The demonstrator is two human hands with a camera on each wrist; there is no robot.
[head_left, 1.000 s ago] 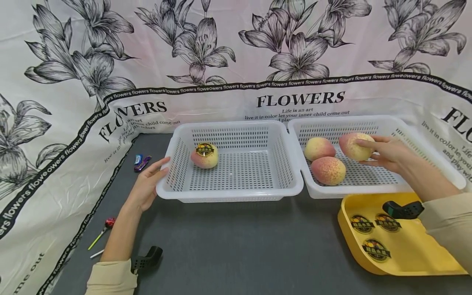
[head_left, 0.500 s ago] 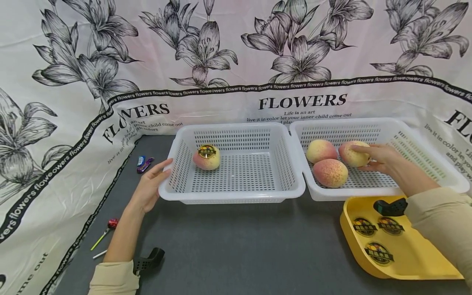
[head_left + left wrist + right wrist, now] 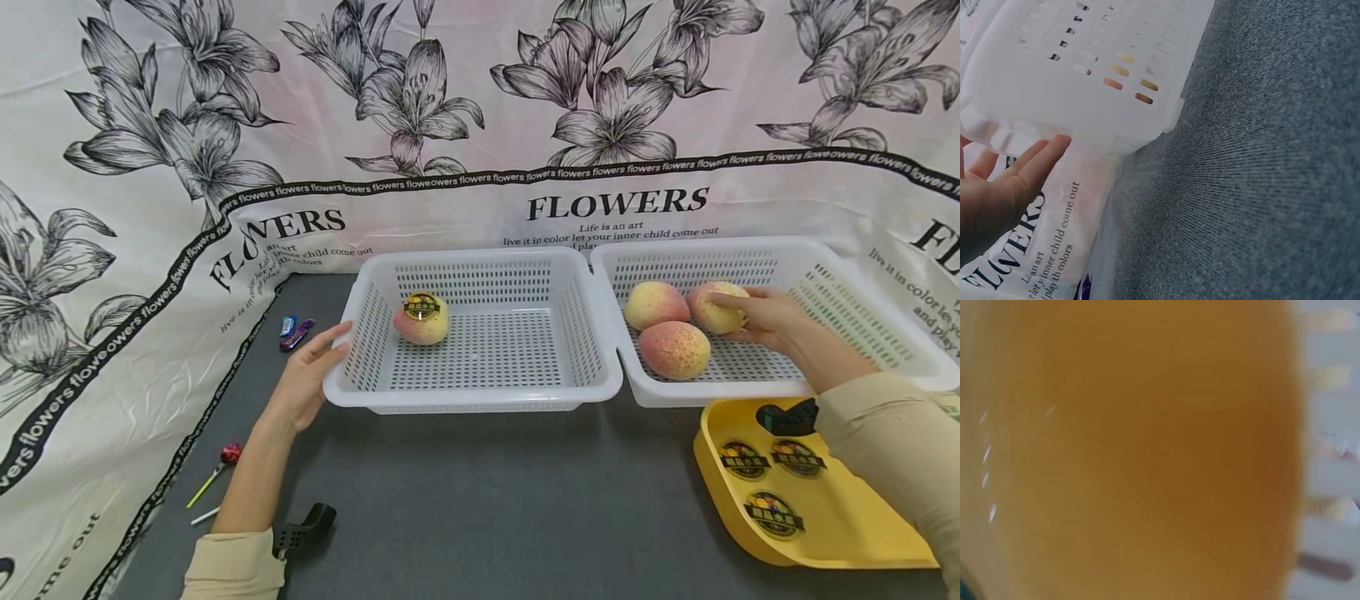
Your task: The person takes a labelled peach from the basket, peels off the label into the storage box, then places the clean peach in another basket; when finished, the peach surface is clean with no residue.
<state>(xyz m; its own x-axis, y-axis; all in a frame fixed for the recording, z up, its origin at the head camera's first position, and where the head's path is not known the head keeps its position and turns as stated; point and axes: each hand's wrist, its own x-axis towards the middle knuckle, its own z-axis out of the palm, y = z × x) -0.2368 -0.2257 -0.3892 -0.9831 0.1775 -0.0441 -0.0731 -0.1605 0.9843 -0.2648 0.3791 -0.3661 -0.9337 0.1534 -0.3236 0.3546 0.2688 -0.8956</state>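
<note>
In the head view my right hand (image 3: 772,319) holds a pink and yellow peach (image 3: 716,307) by its right side, inside the right white basket (image 3: 720,390). Two more peaches, a yellowish one (image 3: 656,305) and a redder one (image 3: 674,350), lie close to its left. My left hand (image 3: 303,379) touches the left end of the other white basket (image 3: 472,400). Its fingers look fairly straight against the basket's outer wall (image 3: 1029,94) in the left wrist view. One peach with a black and gold sticker (image 3: 422,318) sits in that left basket.
A yellow tray (image 3: 738,533) with several round black and gold stickers (image 3: 775,513) lies under my right forearm; its yellow wall (image 3: 1147,450) fills most of the right wrist view. Wrapped candies (image 3: 297,335) and a lollipop (image 3: 230,454) lie left. Flowered sheeting (image 3: 420,212) stands behind.
My right hand has brought its peach left and slightly down, close to the two other peaches. The left hand stays at its basket. The head view has shifted slightly.
</note>
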